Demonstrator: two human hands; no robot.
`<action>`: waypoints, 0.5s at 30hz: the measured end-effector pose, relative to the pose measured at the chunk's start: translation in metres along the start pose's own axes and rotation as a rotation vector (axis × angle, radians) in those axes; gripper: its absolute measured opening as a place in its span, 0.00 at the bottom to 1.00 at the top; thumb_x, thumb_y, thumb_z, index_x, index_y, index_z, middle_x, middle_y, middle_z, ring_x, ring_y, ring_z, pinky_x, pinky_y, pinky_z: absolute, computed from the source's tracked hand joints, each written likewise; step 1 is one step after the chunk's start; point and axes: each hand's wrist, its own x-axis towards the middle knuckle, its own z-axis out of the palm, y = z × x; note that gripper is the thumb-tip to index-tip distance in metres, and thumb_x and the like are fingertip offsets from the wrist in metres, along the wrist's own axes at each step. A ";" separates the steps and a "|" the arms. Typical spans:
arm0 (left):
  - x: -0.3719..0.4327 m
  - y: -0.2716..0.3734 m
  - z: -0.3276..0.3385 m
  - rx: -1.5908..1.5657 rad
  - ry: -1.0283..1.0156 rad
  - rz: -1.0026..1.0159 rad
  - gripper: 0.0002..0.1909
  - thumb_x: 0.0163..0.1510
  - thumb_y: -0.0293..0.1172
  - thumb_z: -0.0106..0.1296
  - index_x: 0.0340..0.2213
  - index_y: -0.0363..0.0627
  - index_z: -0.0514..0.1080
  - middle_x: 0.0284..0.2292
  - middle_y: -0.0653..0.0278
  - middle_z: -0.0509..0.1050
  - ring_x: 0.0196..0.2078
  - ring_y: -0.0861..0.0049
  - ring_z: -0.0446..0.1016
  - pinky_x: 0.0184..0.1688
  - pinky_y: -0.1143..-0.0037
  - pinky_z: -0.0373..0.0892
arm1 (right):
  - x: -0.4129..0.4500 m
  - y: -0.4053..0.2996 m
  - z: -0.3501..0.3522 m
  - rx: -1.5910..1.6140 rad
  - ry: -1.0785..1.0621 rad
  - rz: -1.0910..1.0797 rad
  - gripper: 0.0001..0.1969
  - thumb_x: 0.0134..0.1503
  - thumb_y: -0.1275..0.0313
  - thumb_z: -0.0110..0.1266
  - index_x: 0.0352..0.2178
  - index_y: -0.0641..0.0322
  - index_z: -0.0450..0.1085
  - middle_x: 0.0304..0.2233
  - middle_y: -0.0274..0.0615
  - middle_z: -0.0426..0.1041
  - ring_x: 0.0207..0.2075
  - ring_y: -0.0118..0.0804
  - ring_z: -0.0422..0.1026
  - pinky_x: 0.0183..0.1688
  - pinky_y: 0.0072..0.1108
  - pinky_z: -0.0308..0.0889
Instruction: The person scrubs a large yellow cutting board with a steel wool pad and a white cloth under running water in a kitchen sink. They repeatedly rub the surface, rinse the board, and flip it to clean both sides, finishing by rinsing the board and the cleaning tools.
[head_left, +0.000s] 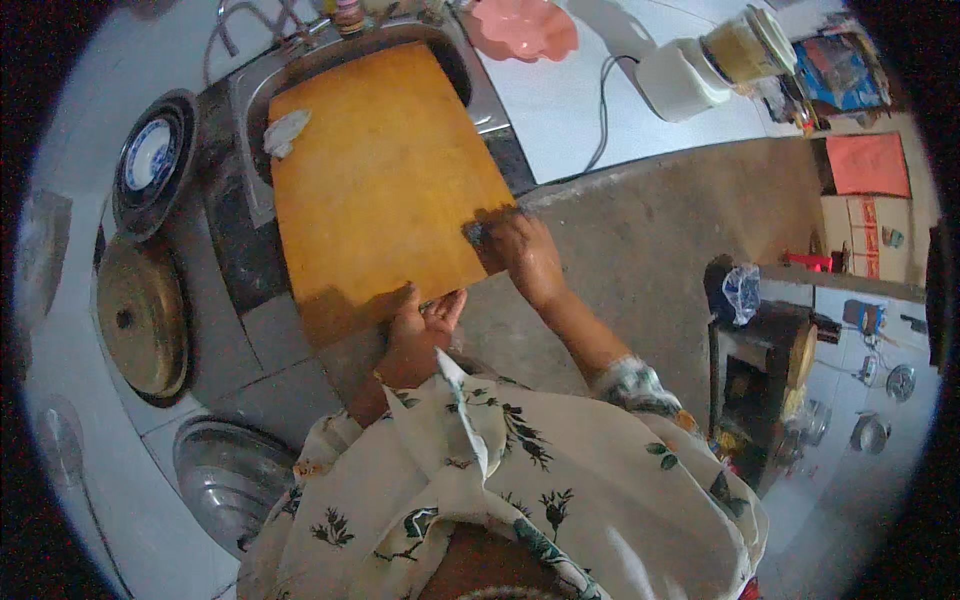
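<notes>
A large yellowish-brown board (382, 172) lies tilted over a metal sink (255, 150), its near edge reaching out towards me. My left hand (420, 330) grips that near edge, thumb on top and fingers beneath. At the board's right edge, near the corner, my right hand (521, 251) is closed around a dark scrubbing pad (480, 231), which touches the board's surface. A crumpled whitish cloth or plastic piece (286, 133) rests on the board's upper left edge.
Left of the sink are a blue-and-white plate (150, 154) in dark bowls, a round metal lid (141, 319) and a large metal basin (229, 472). On the white counter (555, 142) stand a pink scalloped bowl (523, 28) and a white corded appliance (679, 81). A dark stand (757, 375) is at right.
</notes>
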 end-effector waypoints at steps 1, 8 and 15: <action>0.000 -0.001 0.000 0.003 -0.012 0.032 0.28 0.58 0.41 0.46 0.53 0.36 0.54 0.56 0.53 0.56 0.60 0.59 0.53 0.60 0.59 0.57 | -0.010 0.004 -0.003 -0.019 -0.027 0.004 0.16 0.45 0.74 0.50 0.39 0.57 0.71 0.38 0.43 0.70 0.37 0.47 0.68 0.38 0.33 0.64; -0.016 -0.006 0.011 0.206 -0.043 -0.030 0.27 0.60 0.45 0.41 0.52 0.36 0.55 0.53 0.51 0.60 0.57 0.57 0.59 0.60 0.60 0.59 | 0.063 0.049 0.038 -0.180 0.102 0.056 0.14 0.45 0.68 0.57 0.36 0.57 0.72 0.33 0.45 0.69 0.36 0.49 0.67 0.38 0.34 0.64; 0.004 0.008 -0.009 0.039 -0.035 -0.009 0.26 0.54 0.38 0.54 0.51 0.43 0.60 0.48 0.50 0.65 0.53 0.55 0.63 0.57 0.54 0.61 | 0.016 0.012 0.003 0.340 -0.008 0.218 0.10 0.45 0.72 0.56 0.32 0.59 0.74 0.35 0.45 0.73 0.36 0.50 0.70 0.38 0.33 0.66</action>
